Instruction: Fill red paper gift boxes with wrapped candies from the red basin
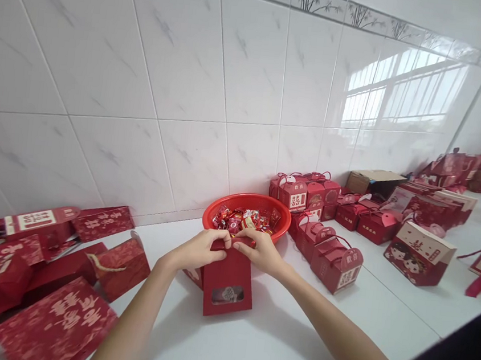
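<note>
In the middle of the table stands a red gift box (228,276) with a small clear window low on its near face. My left hand (205,249) pinches the box's top edge from the left. From the right, my right hand (261,252) grips the same top edge, thumb and fingers together. The fingertips of both hands nearly meet there. Just behind the box is a red plastic basket (280,230) holding wrapped candies (250,220). Part of another red box (194,276) shows behind the held one, under my left hand.
Several red boxes (337,262) with cord handles stand right of the basket. Farther right are a cream-topped box (419,256) and an open cardboard carton (373,181). Folded red boxes and bags (58,321) lie in a pile at left. A tiled wall (182,162) bounds the table behind.
</note>
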Available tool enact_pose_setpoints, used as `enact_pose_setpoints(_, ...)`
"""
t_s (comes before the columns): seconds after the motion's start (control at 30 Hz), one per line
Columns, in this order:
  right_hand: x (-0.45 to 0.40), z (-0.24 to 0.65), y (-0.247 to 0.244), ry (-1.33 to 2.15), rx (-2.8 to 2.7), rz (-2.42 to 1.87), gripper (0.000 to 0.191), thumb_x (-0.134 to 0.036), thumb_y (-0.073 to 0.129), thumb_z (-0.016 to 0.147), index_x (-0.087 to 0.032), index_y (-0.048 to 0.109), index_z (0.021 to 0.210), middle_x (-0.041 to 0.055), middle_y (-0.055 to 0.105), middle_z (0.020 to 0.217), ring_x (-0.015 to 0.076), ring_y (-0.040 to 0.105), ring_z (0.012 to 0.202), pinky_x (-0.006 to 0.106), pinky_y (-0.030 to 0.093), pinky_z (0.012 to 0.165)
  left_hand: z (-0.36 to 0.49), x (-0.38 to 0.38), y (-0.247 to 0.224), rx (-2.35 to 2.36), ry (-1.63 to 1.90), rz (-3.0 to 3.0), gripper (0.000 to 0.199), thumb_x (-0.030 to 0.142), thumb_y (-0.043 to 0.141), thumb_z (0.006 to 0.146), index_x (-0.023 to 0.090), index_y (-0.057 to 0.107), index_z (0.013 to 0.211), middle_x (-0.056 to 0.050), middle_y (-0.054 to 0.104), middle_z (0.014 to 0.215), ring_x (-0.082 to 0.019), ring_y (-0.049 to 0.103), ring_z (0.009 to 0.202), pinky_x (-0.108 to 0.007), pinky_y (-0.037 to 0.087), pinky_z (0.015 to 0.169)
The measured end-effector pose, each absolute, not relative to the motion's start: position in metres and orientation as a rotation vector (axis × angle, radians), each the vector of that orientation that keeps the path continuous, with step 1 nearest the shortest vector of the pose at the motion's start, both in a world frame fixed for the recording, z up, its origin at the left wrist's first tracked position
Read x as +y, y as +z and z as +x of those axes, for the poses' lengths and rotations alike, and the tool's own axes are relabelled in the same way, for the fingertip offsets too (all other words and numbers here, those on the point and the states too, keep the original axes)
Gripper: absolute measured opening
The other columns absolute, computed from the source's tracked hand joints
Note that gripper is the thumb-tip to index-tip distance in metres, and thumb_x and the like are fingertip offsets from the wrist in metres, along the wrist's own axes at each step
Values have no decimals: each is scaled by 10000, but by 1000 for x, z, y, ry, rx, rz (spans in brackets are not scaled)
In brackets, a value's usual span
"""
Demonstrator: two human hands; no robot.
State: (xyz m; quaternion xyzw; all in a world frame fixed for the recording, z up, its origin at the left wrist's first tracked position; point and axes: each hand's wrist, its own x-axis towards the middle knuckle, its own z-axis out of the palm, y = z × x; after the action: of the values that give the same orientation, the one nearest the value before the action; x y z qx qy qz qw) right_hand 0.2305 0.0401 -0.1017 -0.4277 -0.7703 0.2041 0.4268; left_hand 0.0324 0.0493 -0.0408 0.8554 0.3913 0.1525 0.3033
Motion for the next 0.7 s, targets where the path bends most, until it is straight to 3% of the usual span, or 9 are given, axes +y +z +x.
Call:
enact_pose_setpoints(0.23,35,220,-128,550,-1670,-1066,176,-346,619,849,-181,632,908,30,660,802,163,539,692,274,399,636,33,40,-54,1029,483,2497,51,227,563,741,207,582,699,-38,636,888,-250,592,919,-414,478,933)
enact_pose_setpoints(0.33,28,220,-131,689,-1627,-949,246,-417,616,841,-171,609,823,16,624,742,151,521,678,260,393,609,28,32,-55,1017,529,2384,109,306,604,783,209,600,732,-46,665,962,-260,605,969,-402,508,904)
enact_pose_setpoints(0.47,-2,230,-120,766,-1590,-865,327,-482,638,844,-166,608,763,8,605,699,142,515,656,254,405,590,16,25,-52,889,598,2078,297,502,624,846,207,616,877,-79,663,1227,-266,627,1051,-356,562,820)
enact_pose_setpoints(0.6,-53,260,-89,417,-1571,-903,236,-430,648,879,-203,678,822,34,652,775,177,565,755,294,461,671,6,28,-51,825,746,1917,411,590,595,875,209,659,1017,-89,691,1221,-276,627,1149,-385,516,985)
enact_pose_setpoints(0.7,-87,304,-64,24,-1447,-944,154,-384,666,878,-239,717,881,37,654,771,183,568,726,309,471,637,4,30,-50,862,763,1857,477,631,598,858,198,692,1034,-101,709,1196,-303,628,1177,-380,543,954)
